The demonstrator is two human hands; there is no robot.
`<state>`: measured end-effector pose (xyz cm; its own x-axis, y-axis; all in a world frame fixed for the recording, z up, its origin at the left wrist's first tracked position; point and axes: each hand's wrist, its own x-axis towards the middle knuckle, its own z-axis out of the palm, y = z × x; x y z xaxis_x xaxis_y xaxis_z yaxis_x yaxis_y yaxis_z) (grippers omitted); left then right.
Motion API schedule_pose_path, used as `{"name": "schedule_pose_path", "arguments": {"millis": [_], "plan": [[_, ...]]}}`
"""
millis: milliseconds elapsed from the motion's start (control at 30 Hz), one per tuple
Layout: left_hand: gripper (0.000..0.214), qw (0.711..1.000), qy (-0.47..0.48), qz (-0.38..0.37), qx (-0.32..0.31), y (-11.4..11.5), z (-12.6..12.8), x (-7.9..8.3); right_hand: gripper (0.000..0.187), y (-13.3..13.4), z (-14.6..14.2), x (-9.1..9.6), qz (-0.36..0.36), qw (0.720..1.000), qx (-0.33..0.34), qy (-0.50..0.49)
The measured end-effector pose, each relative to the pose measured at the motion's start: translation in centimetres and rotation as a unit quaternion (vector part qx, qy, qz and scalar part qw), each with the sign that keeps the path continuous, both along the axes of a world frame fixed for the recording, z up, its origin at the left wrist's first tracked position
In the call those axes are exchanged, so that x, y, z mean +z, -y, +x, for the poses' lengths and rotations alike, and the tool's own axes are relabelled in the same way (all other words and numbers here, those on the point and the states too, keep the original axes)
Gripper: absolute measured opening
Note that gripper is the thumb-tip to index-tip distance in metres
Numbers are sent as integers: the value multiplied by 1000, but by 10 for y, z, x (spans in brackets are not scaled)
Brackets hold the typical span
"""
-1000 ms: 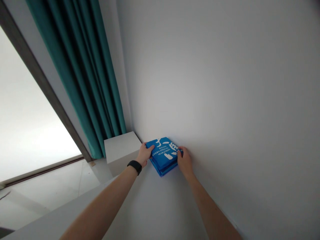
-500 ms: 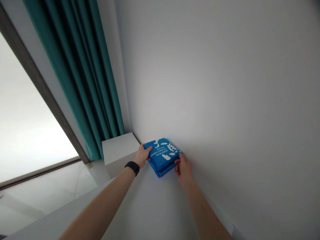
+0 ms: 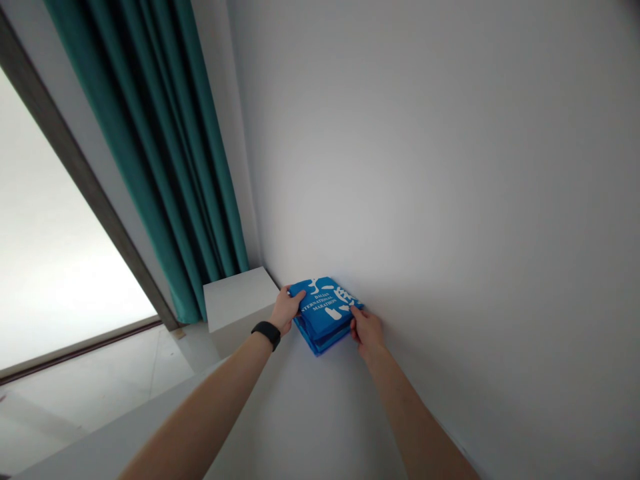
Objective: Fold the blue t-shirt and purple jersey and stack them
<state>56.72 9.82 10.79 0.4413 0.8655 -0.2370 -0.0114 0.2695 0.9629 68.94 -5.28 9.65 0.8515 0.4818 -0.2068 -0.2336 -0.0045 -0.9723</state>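
A folded blue bag (image 3: 321,312), by its look, lies on a white surface beside the wall. White lettering reading "Dalian International Marathon" and white shapes cover its top face. Several folded layers show along its near edge. My left hand (image 3: 287,309), with a black band on the wrist, grips the left corner, thumb on top and fingers underneath, out of sight. At the right corner, my right hand (image 3: 368,329) pinches the edge with the thumb over the printed face; its other fingers are curled below.
A white box-like block (image 3: 240,297) stands just left of the bag. Green curtains (image 3: 185,200) hang behind it, next to a bright window (image 3: 55,227) with a dark frame. The white wall (image 3: 425,167) rises close behind the bag. Pale floor (image 3: 125,373) shows at lower left.
My right thumb has shifted inward onto the top face of the bag, and the right hand has moved slightly left. My left hand and the bag stay nearly in place.
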Motion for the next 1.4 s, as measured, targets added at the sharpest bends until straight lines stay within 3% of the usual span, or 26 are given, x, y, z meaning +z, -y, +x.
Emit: {"name": "schedule_pose_path", "arguments": {"millis": [367, 533, 633, 700, 733, 800, 867, 900, 967, 1067, 1233, 1400], "plan": [[41, 999, -26, 10, -28, -8, 0, -3, 39, 2, -1, -6, -34, 999, -5, 4], [34, 995, -62, 70, -26, -18, -4, -8, 36, 13, -1, -16, -55, 993, -19, 103], [25, 988, -76, 129, -23, -26, -8, -15, 29, 20, -2, -12, -51, 981, -21, 187], [20, 983, -81, 164, -23, -30, -9, -19, 23, 18, -5, -1, -60, 953, 4, 295], [18, 980, -83, 179, -21, -32, -10, -21, 21, 14, -7, 7, -72, 925, 31, 372], [15, 975, -85, 206, -14, -34, -9, -25, 24, 3, -14, 21, -103, 833, 109, 533], [14, 971, -85, 224, -4, -36, -8, -28, 30, -10, -22, 31, -140, 738, 186, 633], [14, 969, -86, 230, 1, -36, -8, -29, 35, -16, -26, 33, -161, 704, 217, 657], [16, 968, -87, 235, 11, -38, -7, -33, 47, -24, -32, 30, -206, 661, 262, 672], [17, 967, -89, 239, 23, -41, -5, -40, 61, -29, -37, 16, -254, 642, 295, 661], [19, 962, -99, 252, 35, -46, -3, -46, 63, -27, -44, 0, -267, 629, 267, 680], [12, 951, -101, 283, 69, -42, -5, -41, 59, -29, -49, 4, -267, 646, 252, 669]]}}
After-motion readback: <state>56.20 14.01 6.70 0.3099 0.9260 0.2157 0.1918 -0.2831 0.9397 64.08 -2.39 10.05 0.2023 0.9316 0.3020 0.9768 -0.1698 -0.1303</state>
